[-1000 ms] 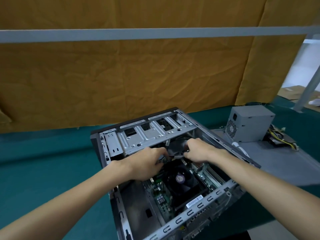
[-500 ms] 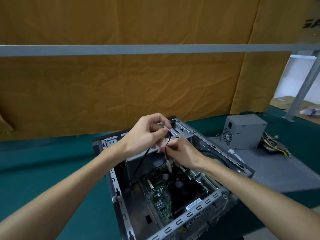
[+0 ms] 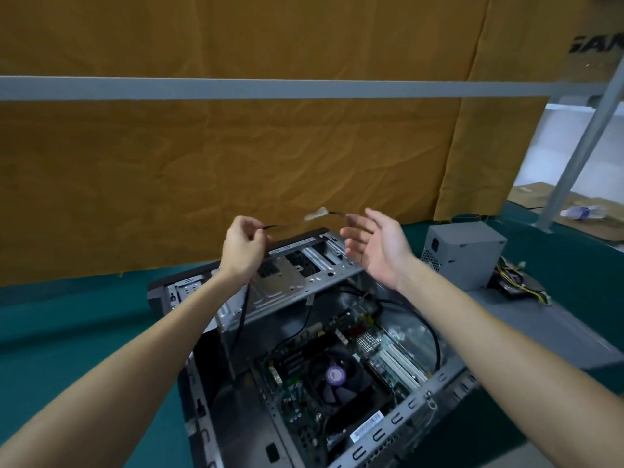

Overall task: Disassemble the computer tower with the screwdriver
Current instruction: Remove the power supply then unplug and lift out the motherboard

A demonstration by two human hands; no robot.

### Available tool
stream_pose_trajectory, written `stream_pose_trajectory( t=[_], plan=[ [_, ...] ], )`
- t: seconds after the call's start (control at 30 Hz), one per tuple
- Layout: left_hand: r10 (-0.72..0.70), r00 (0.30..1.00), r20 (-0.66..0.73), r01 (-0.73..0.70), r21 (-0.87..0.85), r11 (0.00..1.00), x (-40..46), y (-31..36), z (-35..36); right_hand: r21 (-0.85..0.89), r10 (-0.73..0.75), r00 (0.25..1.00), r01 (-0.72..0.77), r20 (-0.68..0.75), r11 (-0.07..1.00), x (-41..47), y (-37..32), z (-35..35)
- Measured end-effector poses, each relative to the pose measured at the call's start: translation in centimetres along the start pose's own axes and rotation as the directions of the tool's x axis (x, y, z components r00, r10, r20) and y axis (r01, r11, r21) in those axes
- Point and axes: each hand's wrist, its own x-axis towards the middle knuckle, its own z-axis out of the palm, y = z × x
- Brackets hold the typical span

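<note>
The open computer tower lies on its side on the green table, with its motherboard and CPU fan exposed. My left hand is raised above the drive cage and pinches a thin black cable that carries a pale connector. The cable stretches right to the fingertips of my right hand, whose palm is turned inward with the fingers spread and relaxed. From my left hand the cable drops down into the case. No screwdriver is in view.
A grey power supply with its bundled wires stands to the right on a flat grey panel. A grey bar crosses in front of an orange-brown backdrop. A plastic bottle lies at the far right.
Both hands rose out of the case, lifting the cable up above the drive cage. They moved apart, drawing the cable out between them, and the right hand's fingers opened.
</note>
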Motion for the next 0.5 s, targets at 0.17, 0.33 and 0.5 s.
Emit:
stream_pose_trajectory(
  t=[0.17,0.33,0.5],
  plan=[
    [0.065,0.997,-0.04,-0.048,0.335,0.941,1.0,-2.2,-0.2,-0.953,-0.479,0.877,0.173,0.035,0.249,1.3,1.6,-3.6],
    [0.024,0.996,-0.085,0.01,0.376,0.927,0.7,-2.1,-0.2,-0.976,-0.232,0.965,0.074,0.123,-0.206,-0.2,2.5,-5.1],
    [0.016,0.97,-0.242,0.085,0.402,0.912,0.0,-1.2,0.1,-0.905,-0.268,0.96,-0.041,0.082,-0.423,-3.3,2.6,-6.3]
  ],
)
